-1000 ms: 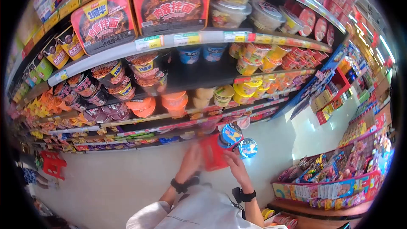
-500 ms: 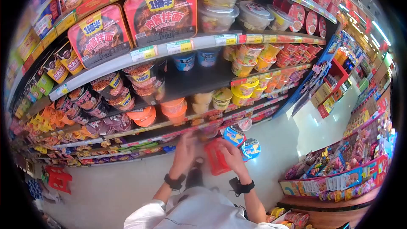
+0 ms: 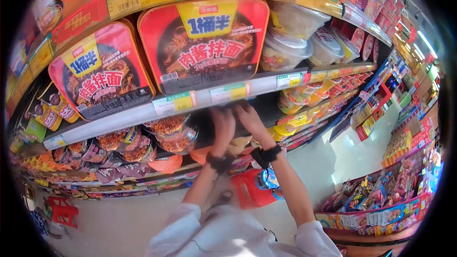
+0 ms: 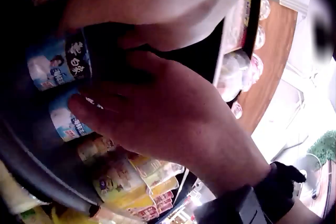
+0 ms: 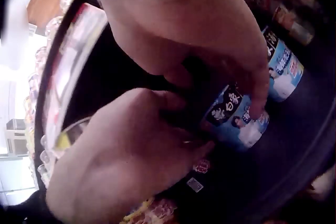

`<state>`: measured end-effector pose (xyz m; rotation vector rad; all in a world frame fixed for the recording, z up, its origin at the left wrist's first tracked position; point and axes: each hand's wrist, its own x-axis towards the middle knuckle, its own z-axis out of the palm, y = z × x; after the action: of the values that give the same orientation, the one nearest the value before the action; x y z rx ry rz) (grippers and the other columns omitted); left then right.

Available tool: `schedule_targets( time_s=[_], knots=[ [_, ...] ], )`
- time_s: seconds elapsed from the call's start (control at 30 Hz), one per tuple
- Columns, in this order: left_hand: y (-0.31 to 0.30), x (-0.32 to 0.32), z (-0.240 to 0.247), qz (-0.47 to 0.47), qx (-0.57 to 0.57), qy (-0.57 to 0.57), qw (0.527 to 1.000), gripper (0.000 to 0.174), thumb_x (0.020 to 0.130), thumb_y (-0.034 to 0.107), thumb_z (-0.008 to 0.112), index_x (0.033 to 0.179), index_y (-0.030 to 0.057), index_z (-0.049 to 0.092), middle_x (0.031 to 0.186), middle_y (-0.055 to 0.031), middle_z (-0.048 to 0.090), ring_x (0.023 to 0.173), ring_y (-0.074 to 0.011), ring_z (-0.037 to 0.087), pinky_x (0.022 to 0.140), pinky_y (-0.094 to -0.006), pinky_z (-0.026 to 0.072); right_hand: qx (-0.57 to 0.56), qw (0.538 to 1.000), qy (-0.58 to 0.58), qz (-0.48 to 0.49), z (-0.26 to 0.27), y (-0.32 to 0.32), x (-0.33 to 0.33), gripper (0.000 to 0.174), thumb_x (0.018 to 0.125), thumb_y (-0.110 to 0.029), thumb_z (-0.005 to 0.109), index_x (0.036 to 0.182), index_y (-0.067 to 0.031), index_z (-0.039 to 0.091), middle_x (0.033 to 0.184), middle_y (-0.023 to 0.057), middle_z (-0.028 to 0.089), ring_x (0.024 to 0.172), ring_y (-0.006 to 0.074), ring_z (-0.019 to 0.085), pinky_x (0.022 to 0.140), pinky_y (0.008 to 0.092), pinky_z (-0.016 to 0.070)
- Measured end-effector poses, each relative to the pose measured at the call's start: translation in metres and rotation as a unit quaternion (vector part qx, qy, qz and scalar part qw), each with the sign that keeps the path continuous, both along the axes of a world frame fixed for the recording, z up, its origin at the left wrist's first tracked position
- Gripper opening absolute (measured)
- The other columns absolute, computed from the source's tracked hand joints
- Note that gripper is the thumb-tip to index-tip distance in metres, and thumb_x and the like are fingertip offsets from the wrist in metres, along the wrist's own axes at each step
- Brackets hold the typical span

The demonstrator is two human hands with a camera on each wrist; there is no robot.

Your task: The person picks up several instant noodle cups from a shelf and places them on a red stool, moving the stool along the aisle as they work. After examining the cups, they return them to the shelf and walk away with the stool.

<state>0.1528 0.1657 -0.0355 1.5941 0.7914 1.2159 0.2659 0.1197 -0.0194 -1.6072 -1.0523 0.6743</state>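
Note:
Both hands reach onto the dark middle shelf in the head view, the left hand (image 3: 223,128) beside the right hand (image 3: 251,124). Two blue cups stand there, an upper cup (image 4: 46,73) and a lower cup (image 4: 62,117) in the left wrist view. A finger of the right hand (image 4: 163,111) lies over the lower one's edge. In the right wrist view, fingertips of the right hand (image 5: 210,35) lie against the nearer cup (image 5: 236,124), with the farther cup (image 5: 283,79) beyond; the left hand (image 5: 126,150) points toward the nearer cup. Left-hand contact is unclear.
Large red noodle boxes (image 3: 204,43) and a shelf edge with price tags (image 3: 231,93) are above the hands. Stacked noodle cups (image 3: 126,146) stand to the left, yellow cups (image 3: 285,128) to the right. Below is a red basket (image 3: 245,191) with blue-lidded cups (image 3: 267,179).
Both hands have moved up from around the red basket onto the middle shelf, among its blue cups. The upper shelf and its boxes appear larger in the head view.

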Motion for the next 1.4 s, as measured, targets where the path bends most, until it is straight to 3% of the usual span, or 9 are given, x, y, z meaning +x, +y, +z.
schedule_targets(
  time_s=[0.2,0.23,0.27,0.43,0.57,0.77,0.97,1.27,1.4],
  knots=[
    [0.026,0.011,-0.001,-0.039,-0.061,0.010,0.997,0.045,0.099,0.016,0.043,0.136,-0.0093,0.036,0.132,-0.0262,0.050,0.123,-0.0342,0.047,0.105,-0.0388,0.0329,0.096,0.991,0.091,0.021,0.001,0.036,0.000,0.046,0.099,-0.033,0.049,0.131,-0.0005,0.051,0.125,0.0058,0.056,0.109,0.0138,0.051,0.094,0.0317,0.0426],
    [0.012,0.007,0.012,-0.037,-0.074,-0.025,0.996,0.045,0.098,0.014,0.044,0.136,-0.0087,0.035,0.129,-0.0250,0.051,0.122,-0.0335,0.048,0.104,-0.0382,0.0340,0.074,0.988,0.132,0.023,-0.005,0.031,0.002,0.052,0.101,-0.036,0.042,0.133,0.0057,0.048,0.131,0.0217,0.054,0.121,0.0255,0.049,0.103,0.0344,0.0371],
    [-0.002,0.000,0.024,-0.034,-0.089,-0.058,0.994,0.045,0.098,0.012,0.044,0.137,-0.0081,0.035,0.127,-0.0239,0.053,0.120,-0.0328,0.049,0.103,-0.0376,0.0351,0.058,0.986,0.156,0.012,-0.004,0.021,0.000,0.053,0.101,-0.036,0.042,0.134,0.0055,0.047,0.133,0.0215,0.052,0.122,0.0252,0.049,0.103,0.0341,0.0369],
    [-0.062,-0.040,0.024,-0.013,-0.011,-0.109,0.994,0.056,0.095,0.005,0.042,0.147,-0.0011,0.020,0.148,-0.0178,0.028,0.137,-0.0294,0.029,0.113,-0.0380,0.0258,0.045,0.988,0.116,-0.091,0.012,-0.048,-0.029,0.052,0.102,-0.037,0.044,0.140,-0.0026,0.043,0.132,0.0074,0.053,0.121,0.0182,0.049,0.100,0.0322,0.0392],
    [-0.066,-0.061,0.004,-0.016,-0.033,-0.018,0.999,0.063,0.095,0.006,0.042,0.151,-0.0005,0.012,0.156,-0.0170,0.015,0.144,-0.0296,0.018,0.116,-0.0389,0.0180,0.015,0.991,0.092,-0.098,0.002,-0.047,-0.010,0.062,0.100,-0.036,0.047,0.144,0.0048,0.034,0.143,0.0234,0.043,0.133,0.0266,0.042,0.109,0.0330,0.0321],
    [-0.035,-0.046,-0.022,-0.014,-0.027,0.024,0.999,0.060,0.099,0.015,0.043,0.148,-0.0075,0.017,0.149,-0.0261,0.031,0.139,-0.0336,0.032,0.115,-0.0381,0.0225,0.003,0.993,0.115,-0.031,0.031,-0.028,-0.020,0.063,0.099,-0.031,0.049,0.147,0.0033,0.027,0.136,0.0176,0.050,0.121,0.0214,0.051,0.102,0.0306,0.0386],
    [-0.067,-0.078,0.009,-0.070,-0.102,-0.067,0.990,0.050,0.101,0.014,0.042,0.147,0.0001,0.029,0.141,-0.0139,0.045,0.127,-0.0214,0.044,0.107,-0.0318,0.0326,0.111,0.985,0.132,0.003,0.026,-0.086,-0.054,0.064,0.094,-0.017,0.059,0.147,0.0015,0.028,0.140,0.0150,0.046,0.126,0.0200,0.046,0.104,0.0319,0.0379],
    [-0.153,-0.119,-0.004,-0.141,-0.120,0.034,0.982,0.043,0.102,0.013,0.039,0.144,0.0020,0.037,0.144,-0.0129,0.042,0.128,-0.0203,0.045,0.103,-0.0317,0.0391,0.059,0.986,0.139,-0.073,0.034,-0.230,-0.079,0.056,0.092,-0.017,0.061,0.142,-0.0008,0.039,0.137,0.0166,0.047,0.122,0.0244,0.049,0.101,0.0335,0.0403],
    [-0.188,-0.090,-0.001,-0.182,-0.198,0.062,0.961,0.036,0.100,0.014,0.042,0.134,0.0030,0.046,0.124,-0.0098,0.055,0.107,-0.0168,0.055,0.091,-0.0275,0.0449,0.028,0.982,0.023,-0.184,-0.023,-0.285,-0.066,0.049,0.092,-0.016,0.060,0.136,0.0009,0.046,0.127,0.0159,0.052,0.108,0.0258,0.058,0.091,0.0329,0.0463]
  ],
)
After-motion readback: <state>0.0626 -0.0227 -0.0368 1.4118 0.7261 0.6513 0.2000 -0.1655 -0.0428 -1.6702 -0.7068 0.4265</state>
